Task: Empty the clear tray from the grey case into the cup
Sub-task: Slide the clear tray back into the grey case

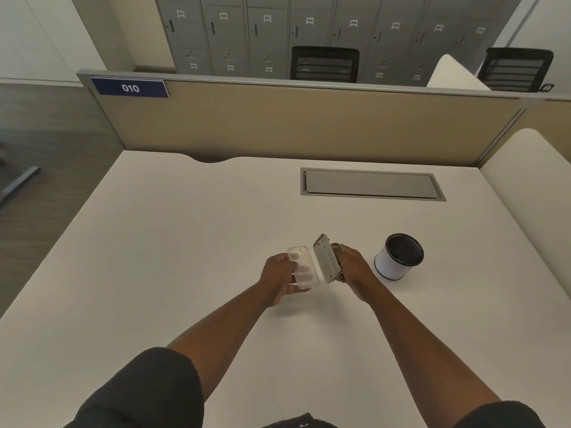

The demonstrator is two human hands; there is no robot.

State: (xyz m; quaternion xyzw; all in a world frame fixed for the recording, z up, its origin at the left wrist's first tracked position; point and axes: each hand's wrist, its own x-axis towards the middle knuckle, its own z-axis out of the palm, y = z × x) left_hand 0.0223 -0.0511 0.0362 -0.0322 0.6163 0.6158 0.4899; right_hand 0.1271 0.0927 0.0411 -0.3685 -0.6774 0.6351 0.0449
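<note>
My left hand (pixel 278 278) holds the clear tray (pixel 304 267) upright above the table, with my fingers showing through the plastic. Just to its right, my right hand (pixel 352 267) grips the grey case (pixel 324 257), tilted on edge with its flat side facing the tray. Tray and case are a small gap apart. The cup (pixel 400 256), white outside and dark inside, stands upright on the table to the right of my right hand. What the tray holds is too blurred to tell.
A white desk (pixel 185 242) with a grey cable hatch (pixel 370 184) at the back right. A tan partition (pixel 278 118) bounds the far edge and a white divider (pixel 531 196) rises on the right. Lockers and two black chairs stand beyond.
</note>
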